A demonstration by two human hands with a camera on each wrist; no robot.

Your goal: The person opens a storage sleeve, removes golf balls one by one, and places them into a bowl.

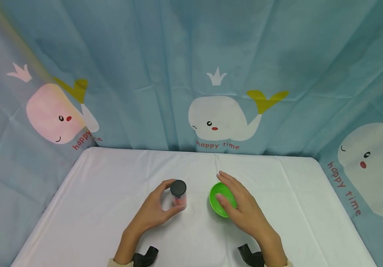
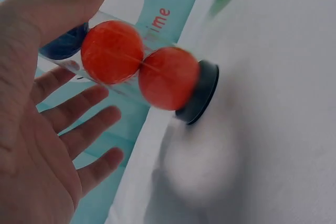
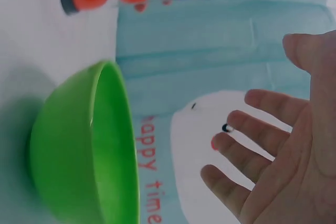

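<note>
A clear tube with dark end caps stands upright on the white table; two red balls and a dark blue ball are stacked inside it. My left hand is around the tube, thumb on the near side and forefinger by the upper cap. In the left wrist view its fingers are spread and loosely bent; whether they press the tube I cannot tell. A green bowl sits right of the tube. Over its right side my right hand hovers with fingers extended, holding nothing, partly hiding the bowl from above.
A white cloth covers the table. Blue curtains printed with whales and "happy time" hang behind the table and at both sides. Each wrist carries a black camera mount.
</note>
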